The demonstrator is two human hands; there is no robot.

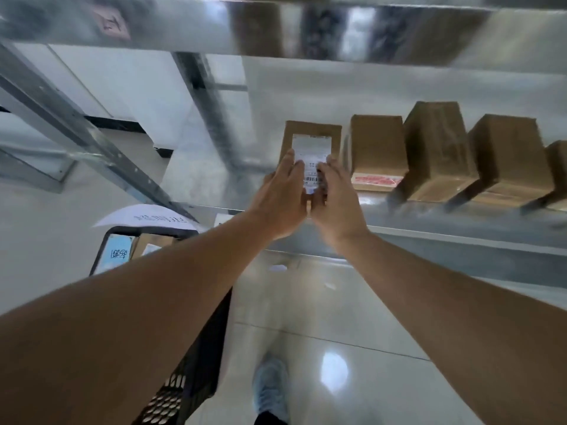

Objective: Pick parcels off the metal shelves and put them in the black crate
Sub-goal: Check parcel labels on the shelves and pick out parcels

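Head view looks down past two bare forearms onto a pale glossy tiled floor point(352, 326), which fills the lower middle and carries a bright reflected spot of light. A plain light wall point(129, 84) stands behind the shelving on the left, with a dark skirting strip along its foot. Across the top runs the shiny underside of an upper metal shelf point(276, 26), blurred and mirroring brown shapes. Below it, the lower metal shelf point(429, 216) stretches from the centre to the right edge, its galvanised front lip running diagonally down to the right. A slanted perforated steel upright point(92, 133) crosses the left side.

At lower left, partly behind the left forearm, sits the black crate point(190, 384), its wall pierced with a lattice of holes; inside its far end lie a light blue packet and a brown box, and a white printed sheet point(147, 217) lies just beyond its rim.

On the lower shelf a row of brown cardboard parcels point(435, 151) stands side by side toward the right. Leftmost is the labelled parcel point(311, 139), bearing a white shipping label with a barcode. The left hand point(282, 194) and right hand point(336, 194) reach onto it close together, fingers laid fairly straight over its near end and label; whether they actually clasp it cannot be told through the blur.

A blue shoe point(271, 391) shows on the floor at the bottom.
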